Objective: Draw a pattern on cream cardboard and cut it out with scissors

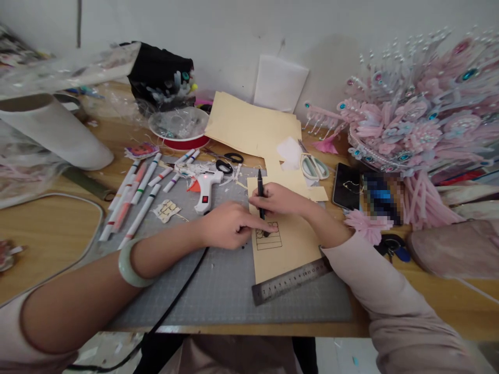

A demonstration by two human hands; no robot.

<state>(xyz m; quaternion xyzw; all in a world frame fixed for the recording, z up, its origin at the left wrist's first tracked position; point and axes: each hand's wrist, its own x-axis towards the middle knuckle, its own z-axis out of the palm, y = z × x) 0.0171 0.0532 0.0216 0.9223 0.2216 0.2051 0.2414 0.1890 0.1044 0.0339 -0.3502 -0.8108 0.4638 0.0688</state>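
Pale sleeves (385, 291) nearest camera. Tan card (300, 246) lies beneath right grip (278, 200) and left index finger; probably light, bendable, easily creased, best held by edges. Black pen (261, 195) clasped in right grip; likely light, rigid, smooth, best pinched around barrel. Left grip (230, 226) points over inked drawing (273, 243); cannot tell whether curled fingers hold anything. White wall (226, 31) beyond grips; wooden tabletop (452, 306) around; grey cutting mat (312, 304) under card. Steel ruler (292, 281) bodyward of right grip; white glue gun (206, 189) just beyond left grip.
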